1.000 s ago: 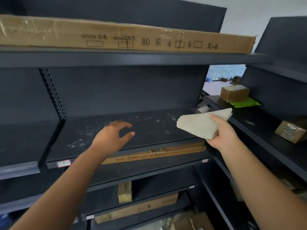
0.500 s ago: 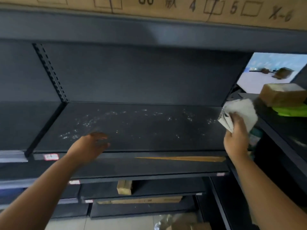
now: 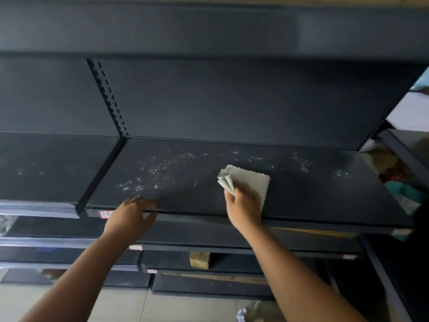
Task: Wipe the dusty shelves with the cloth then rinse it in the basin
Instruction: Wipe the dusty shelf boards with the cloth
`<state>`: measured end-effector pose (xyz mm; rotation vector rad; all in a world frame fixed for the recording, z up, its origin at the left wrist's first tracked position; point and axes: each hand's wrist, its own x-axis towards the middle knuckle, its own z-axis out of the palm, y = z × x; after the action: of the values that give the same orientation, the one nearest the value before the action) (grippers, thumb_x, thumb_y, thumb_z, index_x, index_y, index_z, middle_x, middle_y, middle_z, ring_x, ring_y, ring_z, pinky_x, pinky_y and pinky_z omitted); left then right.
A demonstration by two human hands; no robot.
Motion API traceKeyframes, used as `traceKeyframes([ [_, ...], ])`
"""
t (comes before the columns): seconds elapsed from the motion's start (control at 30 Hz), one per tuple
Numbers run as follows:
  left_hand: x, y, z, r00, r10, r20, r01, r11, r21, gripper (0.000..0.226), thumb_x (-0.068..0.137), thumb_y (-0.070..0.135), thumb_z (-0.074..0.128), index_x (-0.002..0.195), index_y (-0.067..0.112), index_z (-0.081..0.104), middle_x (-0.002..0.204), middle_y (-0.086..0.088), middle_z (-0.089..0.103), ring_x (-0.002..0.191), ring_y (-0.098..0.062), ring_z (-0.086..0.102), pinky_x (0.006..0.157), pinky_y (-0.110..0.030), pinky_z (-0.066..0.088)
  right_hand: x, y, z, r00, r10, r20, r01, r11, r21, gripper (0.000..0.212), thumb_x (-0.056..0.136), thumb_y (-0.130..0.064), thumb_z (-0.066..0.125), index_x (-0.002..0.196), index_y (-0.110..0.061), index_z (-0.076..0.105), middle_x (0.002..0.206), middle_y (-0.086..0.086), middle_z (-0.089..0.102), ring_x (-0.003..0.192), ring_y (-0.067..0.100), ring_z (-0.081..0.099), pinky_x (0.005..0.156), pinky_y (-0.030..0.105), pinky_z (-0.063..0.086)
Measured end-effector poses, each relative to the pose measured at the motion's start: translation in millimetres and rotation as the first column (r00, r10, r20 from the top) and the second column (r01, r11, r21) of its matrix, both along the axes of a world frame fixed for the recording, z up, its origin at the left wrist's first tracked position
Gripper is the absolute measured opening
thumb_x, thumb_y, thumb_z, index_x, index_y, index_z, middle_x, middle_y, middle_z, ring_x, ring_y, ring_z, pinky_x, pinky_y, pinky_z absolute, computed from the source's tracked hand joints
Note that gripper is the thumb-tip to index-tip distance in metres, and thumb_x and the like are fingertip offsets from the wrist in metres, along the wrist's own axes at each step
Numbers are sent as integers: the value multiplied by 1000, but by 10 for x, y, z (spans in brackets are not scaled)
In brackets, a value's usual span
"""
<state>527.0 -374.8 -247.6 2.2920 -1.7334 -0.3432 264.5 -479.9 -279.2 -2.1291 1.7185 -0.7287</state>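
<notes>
At the bottom of the frame, two bare forearms extend upward from the lower left and lower right corners over a pale tiled floor (image 3: 130, 305). Lower dark shelves (image 3: 209, 284) occupy the lower centre, one carrying a small cardboard box (image 3: 199, 260) and, below it, a long flat carton (image 3: 218, 276). Above these, the left hand (image 3: 130, 217) rests at the front edge of the dusty shelf (image 3: 301, 201) in the centre left of the frame, fingers spread and slightly curled over the lip, gripping nothing. A price label (image 3: 104, 214) sits on the shelf edge just left of this hand. The right hand (image 3: 242, 205), at centre frame, lies palm-down on a folded pale cloth (image 3: 250, 180), fingers closed over its near edge and pressing it flat against the shelf surface; the cloth's layered folds fan out at its left corner. White dust specks (image 3: 151, 170) are scattered across the shelf to the left of the cloth and along the rear toward the right. Beyond the shelf stands a dark back panel (image 3: 232, 101) with a perforated upright (image 3: 109, 98) in the upper left. The underside of the upper shelf (image 3: 209, 26) spans the top of the frame. At the right edge, blurred items on an adjoining shelf unit cannot be identified.
</notes>
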Motion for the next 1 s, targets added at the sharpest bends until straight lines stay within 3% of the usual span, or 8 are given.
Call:
traceKeyframes([
  [0.1, 68, 4, 12, 998, -27, 59, 24, 999, 47, 25, 85, 35, 62, 109, 38, 68, 117, 8, 67, 98, -19, 64, 79, -30, 53, 323, -54, 199, 820, -207, 533, 10, 937, 349, 36, 95, -42, 40, 105, -13, 60, 86, 2, 61, 80, 23, 56, 73, 30, 39],
  [0.27, 116, -76, 48, 992, -41, 118, 28, 993, 111, 25, 82, 40, 56, 104, 46, 66, 106, 9, 71, 89, -18, 67, 69, -27, 54, -122, -314, 568, 0, -495, 869, -88, 866, 493, 28, 93, -41, 53, 105, -17, 61, 105, 5, 68, 94, 23, 67, 81, 40, 55],
  [0.43, 166, -117, 19, 993, -47, 109, 34, 992, 118, 24, 82, 40, 55, 102, 47, 66, 102, 13, 72, 88, -16, 68, 66, -27, 53, -1382, -522, 845, -178, -326, 928, 125, 928, 350, 56, 83, -53, 61, 128, -22, 52, 119, 3, 68, 105, 25, 66, 90, 51, 53],
  [0.53, 172, -142, 24, 994, -52, 100, 41, 993, 115, 22, 83, 40, 55, 100, 46, 67, 100, 14, 73, 88, -14, 68, 72, -30, 57, -1874, -517, 904, -121, -239, 963, 400, 877, 268, 52, 82, -42, 68, 125, -17, 54, 116, 3, 69, 99, 19, 69, 81, 42, 58],
  [0.67, 155, -138, 23, 991, -50, 124, 36, 993, 110, 22, 82, 40, 55, 100, 46, 66, 99, 13, 73, 86, -15, 67, 67, -28, 55, -1948, -513, 583, 499, -595, 630, 722, 687, 78, 50, 93, -42, 48, 117, 0, 57, 116, 23, 64, 106, 38, 61, 86, 40, 49],
  [0.8, 168, -88, 8, 990, -65, 127, 49, 991, 123, 25, 83, 42, 55, 106, 48, 64, 106, 12, 71, 90, -17, 67, 73, -30, 56, -1197, -376, 122, 909, -401, 109, 407, 913, -33, 27, 93, -23, 53, 106, 0, 61, 99, 31, 65, 90, 47, 61, 74, 42, 46],
  [0.9, 179, -57, -9, 992, -68, 109, 54, 991, 121, 27, 85, 43, 56, 111, 48, 62, 106, 11, 71, 88, -17, 67, 72, -29, 56, -428, -236, -102, 962, -151, -227, 118, 981, -151, 27, 87, -24, 56, 108, -10, 65, 104, 16, 68, 91, 39, 62, 74, 42, 49],
  [1.0, 177, -43, -25, 993, -55, 104, 44, 994, 104, 26, 85, 43, 56, 110, 49, 62, 102, 9, 72, 85, -18, 67, 69, -28, 54, 360, -73, -76, 987, 25, -158, -46, 990, -136, 26, 88, -27, 54, 107, -15, 66, 103, 10, 69, 90, 33, 63, 76, 39, 49],
])
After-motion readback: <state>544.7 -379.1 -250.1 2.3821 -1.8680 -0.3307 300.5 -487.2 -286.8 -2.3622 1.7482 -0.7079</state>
